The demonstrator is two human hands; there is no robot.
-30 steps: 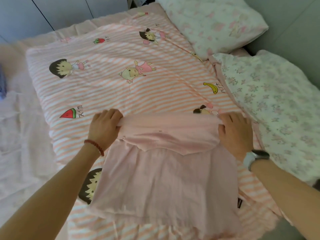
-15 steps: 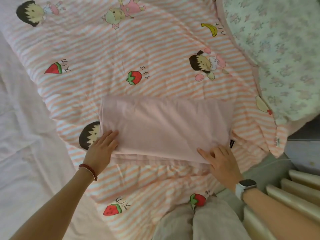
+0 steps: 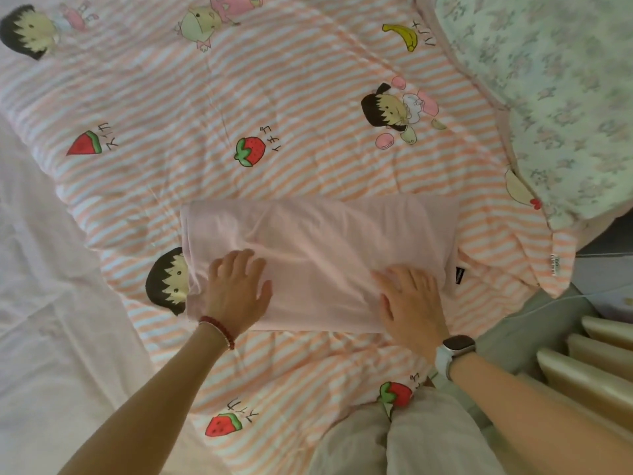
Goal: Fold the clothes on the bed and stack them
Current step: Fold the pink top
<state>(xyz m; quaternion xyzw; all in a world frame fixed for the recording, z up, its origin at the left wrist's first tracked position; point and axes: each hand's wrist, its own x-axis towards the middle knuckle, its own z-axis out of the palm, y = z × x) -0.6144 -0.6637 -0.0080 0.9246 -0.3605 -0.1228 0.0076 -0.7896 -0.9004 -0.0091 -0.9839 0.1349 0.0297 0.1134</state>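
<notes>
Left hand [image 3: 236,289] and right hand [image 3: 409,299] flat, fingers straight, pressing folded pink garment [image 3: 318,245], long axis left-right

Cartoon head [image 3: 168,281] at mid-left is partly hidden under the folded pink garment [image 3: 318,255]; the garment's lower edge is covered by the left hand [image 3: 236,291] & right hand [image 3: 411,299]. Small black tag [image 3: 459,275] by its right end: text too small to read. Floral duvet [image 3: 561,108] cut off at upper right of frame, both forearms cut off at the bottom edge.
</notes>
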